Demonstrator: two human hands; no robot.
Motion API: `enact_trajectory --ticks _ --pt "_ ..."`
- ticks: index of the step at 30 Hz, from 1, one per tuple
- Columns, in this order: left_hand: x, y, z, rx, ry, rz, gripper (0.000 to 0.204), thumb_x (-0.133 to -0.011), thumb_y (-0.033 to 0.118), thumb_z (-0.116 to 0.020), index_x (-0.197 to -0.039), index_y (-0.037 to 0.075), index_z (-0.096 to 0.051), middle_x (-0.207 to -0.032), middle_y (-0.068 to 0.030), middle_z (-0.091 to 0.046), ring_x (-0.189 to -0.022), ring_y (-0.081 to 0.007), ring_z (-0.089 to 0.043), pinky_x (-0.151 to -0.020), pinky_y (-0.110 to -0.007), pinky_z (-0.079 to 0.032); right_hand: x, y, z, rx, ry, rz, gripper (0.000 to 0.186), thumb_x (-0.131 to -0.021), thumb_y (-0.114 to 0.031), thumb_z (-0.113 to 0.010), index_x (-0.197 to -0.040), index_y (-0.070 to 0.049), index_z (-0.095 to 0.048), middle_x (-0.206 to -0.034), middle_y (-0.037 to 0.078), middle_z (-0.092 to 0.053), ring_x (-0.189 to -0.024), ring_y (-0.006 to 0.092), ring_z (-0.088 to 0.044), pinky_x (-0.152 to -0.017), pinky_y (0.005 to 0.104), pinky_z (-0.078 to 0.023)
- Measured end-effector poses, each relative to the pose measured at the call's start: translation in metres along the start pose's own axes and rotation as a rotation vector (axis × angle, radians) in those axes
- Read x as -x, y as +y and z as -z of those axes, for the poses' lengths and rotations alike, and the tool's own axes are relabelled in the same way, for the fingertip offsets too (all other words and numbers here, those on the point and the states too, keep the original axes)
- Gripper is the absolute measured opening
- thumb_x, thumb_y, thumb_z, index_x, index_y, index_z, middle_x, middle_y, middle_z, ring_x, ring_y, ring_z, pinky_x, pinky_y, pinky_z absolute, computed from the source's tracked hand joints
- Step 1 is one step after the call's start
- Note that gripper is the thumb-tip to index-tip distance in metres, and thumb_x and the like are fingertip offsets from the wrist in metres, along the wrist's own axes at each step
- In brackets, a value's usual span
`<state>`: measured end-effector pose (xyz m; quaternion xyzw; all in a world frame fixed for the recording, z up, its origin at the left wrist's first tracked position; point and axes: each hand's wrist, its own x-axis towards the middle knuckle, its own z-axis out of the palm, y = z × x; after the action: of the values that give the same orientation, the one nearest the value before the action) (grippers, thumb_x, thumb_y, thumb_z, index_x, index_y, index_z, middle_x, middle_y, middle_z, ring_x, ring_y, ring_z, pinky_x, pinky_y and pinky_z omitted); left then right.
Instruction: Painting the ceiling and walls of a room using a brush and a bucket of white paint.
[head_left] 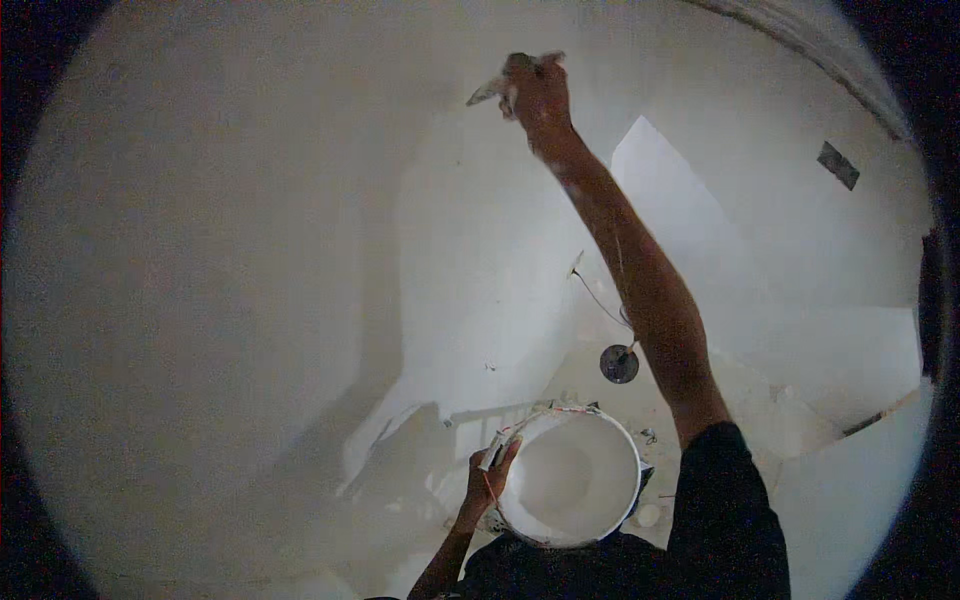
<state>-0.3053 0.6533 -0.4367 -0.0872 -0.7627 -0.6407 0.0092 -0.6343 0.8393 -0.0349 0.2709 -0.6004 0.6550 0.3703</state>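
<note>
My right hand (540,95), at the end of a raised, outstretched arm, is closed against the pale wall at the top. From its left side sticks out a flat, whitish scraper (486,93), mostly hidden by the fingers. Low in the view, close to my body, a round white bucket (630,445) shows its pale, smeared inside. My left hand (487,475) grips the bucket's left rim, thumb near the edge. A small whitish strip (494,450) lies by those fingers at the rim; I cannot tell what it is.
A pale wall (250,200) fills the left and top, with shadows across it. A wire (598,295) hangs from a small pale fitting beside my right forearm. Below it is a dark round thing (619,364). A dark rectangular wall box (838,166) sits at the upper right.
</note>
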Motion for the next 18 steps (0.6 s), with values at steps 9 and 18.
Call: enact_trajectory --ticks 9,18 --pt "0.005 0.009 0.008 -0.168 -0.042 0.251 0.025 -0.086 0.021 -0.066 -0.091 -0.004 -0.067 -0.082 -0.0044 -0.069 -0.073 -0.0083 -0.059 -0.064 -0.027 -0.046 -0.094 -0.005 -0.044 -0.557 0.066 -0.142 0.024 -0.085 -0.028 -0.059 -0.071 -0.011 -0.047 -0.059 0.004 -0.050 -0.050 0.0157 -0.047 -0.048 0.0303 -0.039" --pt "-0.004 -0.031 0.005 -0.204 -0.061 0.108 0.025 -0.088 0.027 -0.063 -0.089 0.003 -0.068 -0.066 -0.0075 -0.064 -0.058 -0.0145 -0.057 -0.058 -0.034 -0.044 -0.027 0.031 -0.030 -0.763 0.083 -0.070 0.025 -0.087 -0.028 -0.055 -0.072 -0.010 -0.045 -0.062 0.004 -0.047 -0.053 0.0151 -0.046 -0.050 0.0315 -0.039"
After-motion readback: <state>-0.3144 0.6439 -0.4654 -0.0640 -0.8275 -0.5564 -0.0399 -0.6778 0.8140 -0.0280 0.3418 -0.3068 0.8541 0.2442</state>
